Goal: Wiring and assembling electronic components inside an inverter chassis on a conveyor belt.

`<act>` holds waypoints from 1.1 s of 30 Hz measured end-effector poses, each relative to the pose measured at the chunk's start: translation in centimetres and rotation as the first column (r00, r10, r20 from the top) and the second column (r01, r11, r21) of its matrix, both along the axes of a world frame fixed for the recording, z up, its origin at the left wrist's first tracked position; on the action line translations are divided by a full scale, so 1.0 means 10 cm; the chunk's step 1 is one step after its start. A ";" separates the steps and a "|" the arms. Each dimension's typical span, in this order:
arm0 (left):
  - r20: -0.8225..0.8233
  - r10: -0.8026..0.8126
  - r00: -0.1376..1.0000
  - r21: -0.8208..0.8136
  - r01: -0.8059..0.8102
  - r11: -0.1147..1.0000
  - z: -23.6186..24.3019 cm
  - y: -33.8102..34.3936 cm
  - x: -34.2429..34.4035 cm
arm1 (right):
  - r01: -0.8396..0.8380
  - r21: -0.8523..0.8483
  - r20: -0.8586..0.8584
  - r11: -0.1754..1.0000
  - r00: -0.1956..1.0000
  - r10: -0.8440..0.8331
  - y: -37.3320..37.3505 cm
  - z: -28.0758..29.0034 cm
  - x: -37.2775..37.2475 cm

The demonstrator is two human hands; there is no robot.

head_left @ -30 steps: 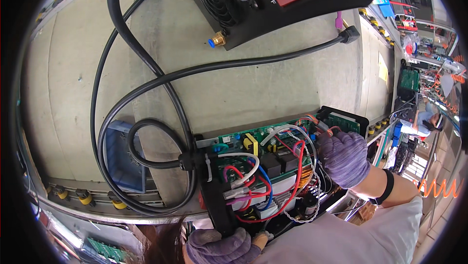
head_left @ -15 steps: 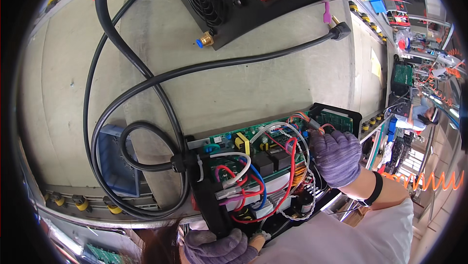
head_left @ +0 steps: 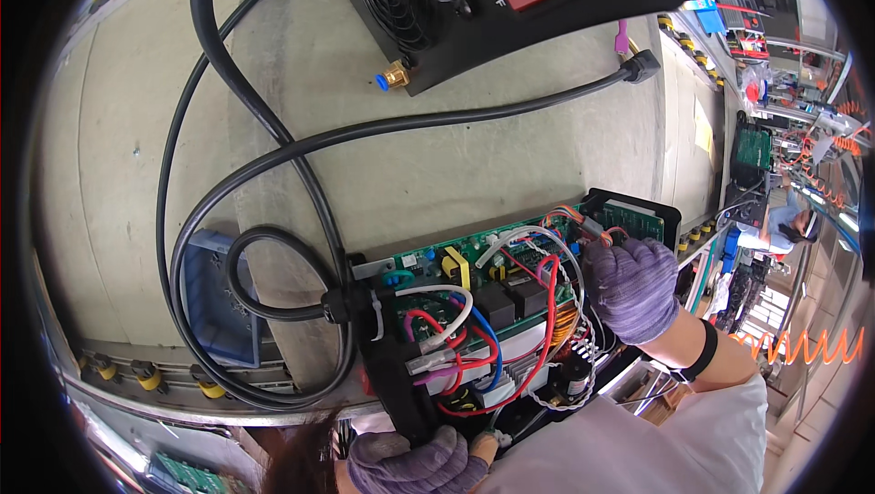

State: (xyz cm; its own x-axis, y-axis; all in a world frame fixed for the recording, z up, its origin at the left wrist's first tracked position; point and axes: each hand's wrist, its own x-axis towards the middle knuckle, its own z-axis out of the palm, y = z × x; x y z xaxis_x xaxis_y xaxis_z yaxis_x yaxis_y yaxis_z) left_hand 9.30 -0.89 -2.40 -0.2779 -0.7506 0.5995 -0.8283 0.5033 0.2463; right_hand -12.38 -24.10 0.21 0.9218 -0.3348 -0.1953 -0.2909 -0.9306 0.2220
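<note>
An open electrical unit (head_left: 510,298), with a green circuit board, coils and red, blue and white wires, lies along the near edge of the bench. My left hand (head_left: 415,464), in a grey-purple knit glove, is closed round the lower end of its black end panel (head_left: 401,394). At the unit's right end, my gloved right hand (head_left: 631,289) is closed beside a bundle of thin coloured wires (head_left: 583,221) and a second board (head_left: 633,218). Its fingertips are hidden, so what they grip does not show. A thick black cable (head_left: 314,193) runs from the left end panel.
Farther off stands another black unit (head_left: 547,29) with a fan grille and a red rocker switch. A power plug (head_left: 640,66) lies near it. At left is a blue tray (head_left: 214,312) with small parts. Yellow-black rollers (head_left: 150,380) line the bench edge. Another person (head_left: 784,225) is far right.
The view has shifted slightly, showing more of the red switch. Both hands keep nearly the same places on the unit; the fingers of my right hand have moved a little.
</note>
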 end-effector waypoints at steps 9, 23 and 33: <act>-0.221 0.169 0.961 0.206 -0.124 0.971 0.08 0.05 -0.16 | 0.021 -0.034 -0.060 0.999 0.998 -0.023 0.02 0.05 0.05; -0.069 0.007 0.998 0.087 -0.001 0.996 -0.02 0.06 -0.07 | -0.029 -0.033 -0.066 0.999 0.997 0.027 -0.06 -0.08 0.04; -0.072 0.028 0.997 0.088 -0.021 0.996 -0.02 0.08 -0.05 | 0.078 -0.009 -0.077 0.997 0.994 -0.079 0.02 0.01 0.07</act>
State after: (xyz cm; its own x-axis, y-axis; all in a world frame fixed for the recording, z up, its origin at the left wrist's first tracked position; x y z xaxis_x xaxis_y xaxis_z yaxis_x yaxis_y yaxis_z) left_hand 8.84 -0.13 -2.59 -0.2167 -0.8067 0.5497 -0.8181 0.4573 0.3486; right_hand -11.64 -23.94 0.35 0.8749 -0.4071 -0.2624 -0.3449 -0.9041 0.2523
